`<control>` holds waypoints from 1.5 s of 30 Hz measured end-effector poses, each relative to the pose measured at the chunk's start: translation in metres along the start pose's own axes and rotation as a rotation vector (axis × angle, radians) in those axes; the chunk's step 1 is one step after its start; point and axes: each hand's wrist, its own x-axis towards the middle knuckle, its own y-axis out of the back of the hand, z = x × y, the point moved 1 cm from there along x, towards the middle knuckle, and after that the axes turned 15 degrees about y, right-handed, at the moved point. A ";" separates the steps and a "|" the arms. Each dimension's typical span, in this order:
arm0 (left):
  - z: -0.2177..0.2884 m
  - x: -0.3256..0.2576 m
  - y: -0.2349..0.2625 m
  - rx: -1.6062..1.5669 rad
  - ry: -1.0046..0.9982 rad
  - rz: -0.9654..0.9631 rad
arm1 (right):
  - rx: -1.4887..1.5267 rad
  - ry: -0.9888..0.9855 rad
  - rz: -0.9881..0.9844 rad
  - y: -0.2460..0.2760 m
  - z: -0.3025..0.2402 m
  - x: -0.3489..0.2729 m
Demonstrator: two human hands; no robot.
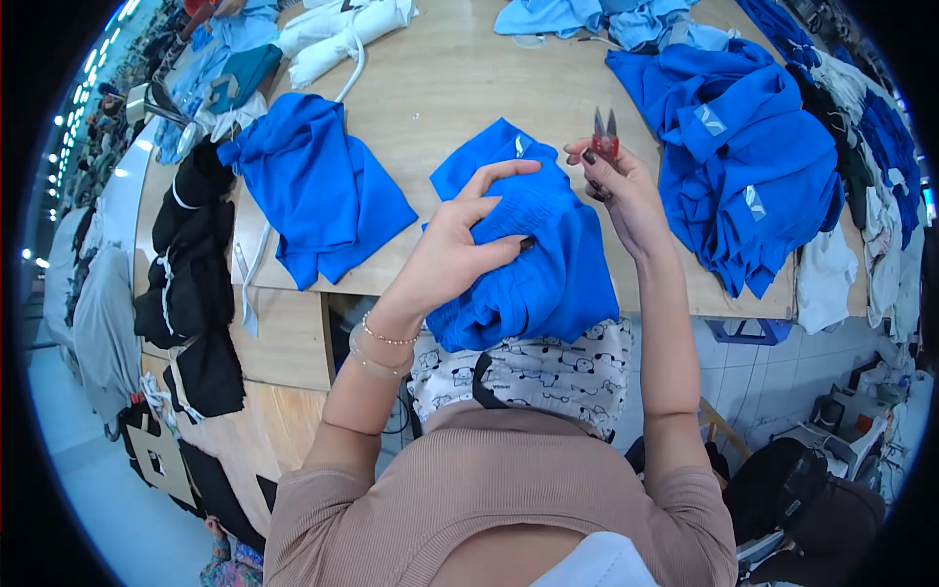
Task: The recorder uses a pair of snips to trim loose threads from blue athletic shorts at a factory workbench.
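A bright blue garment (553, 256) with a gathered, elastic-looking band lies in front of me, its near part hanging over the table's front edge. A small pale label (521, 147) shows near its far end. My left hand (465, 240) rests on the garment from the left, thumb and fingers spread apart. Just right of the garment, my right hand (626, 191) is raised and closed around red-handled thread snips (605, 137). Their two pointed blades stand apart and aim away from me. The snips do not touch the cloth.
Another blue garment (318, 191) lies to the left on the wooden table (445, 73). Blue garments with clear-looking tags form a pile (738, 147) on the right. Black cloth bundles (191, 264) line the left edge. White rolled cloth (342, 39) and light blue cloth (626, 20) lie farther back.
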 end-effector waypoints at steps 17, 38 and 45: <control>-0.002 -0.011 -0.004 0.205 0.091 0.135 | -0.026 0.106 0.067 -0.043 -0.044 -0.042; -0.005 -0.014 -0.004 -0.041 -0.155 0.137 | -0.211 0.160 -0.042 -0.029 -0.080 -0.089; 0.002 -0.018 -0.012 -0.008 -0.084 0.266 | -0.385 0.109 -0.043 -0.044 -0.087 -0.092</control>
